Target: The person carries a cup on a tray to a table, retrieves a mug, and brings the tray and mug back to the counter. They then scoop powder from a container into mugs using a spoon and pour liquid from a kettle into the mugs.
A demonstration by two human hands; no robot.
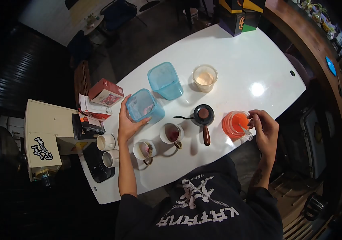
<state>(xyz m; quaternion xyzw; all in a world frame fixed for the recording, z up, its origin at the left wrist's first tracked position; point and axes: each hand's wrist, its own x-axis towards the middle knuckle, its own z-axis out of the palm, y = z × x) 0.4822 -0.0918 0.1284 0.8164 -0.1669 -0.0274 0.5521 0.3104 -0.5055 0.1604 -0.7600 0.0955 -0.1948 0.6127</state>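
Observation:
My left hand [129, 124] is wrapped round a translucent blue plastic container [158, 114], whose open top faces me. A second blue container [171, 89] stands just behind it. On the right, my right hand [265, 131] pinches what looks like the end of a spoon [242, 128] dipping into a clear jug of orange-red contents [228, 126]. Between my hands sits a small dark pot [204, 114] with a brown wooden handle. Two mugs, a mug with dark red contents [171, 133] and a patterned mug [144, 150], stand in front of the blue container.
A clear tub with pale powder [205, 78] stands at the back of the white table [255, 60]. Two white cups [110, 159] rest by the cream-coloured machine [43, 132] on the left. A red box [106, 92] lies near papers; dark boxes [241, 18] occupy the far edge.

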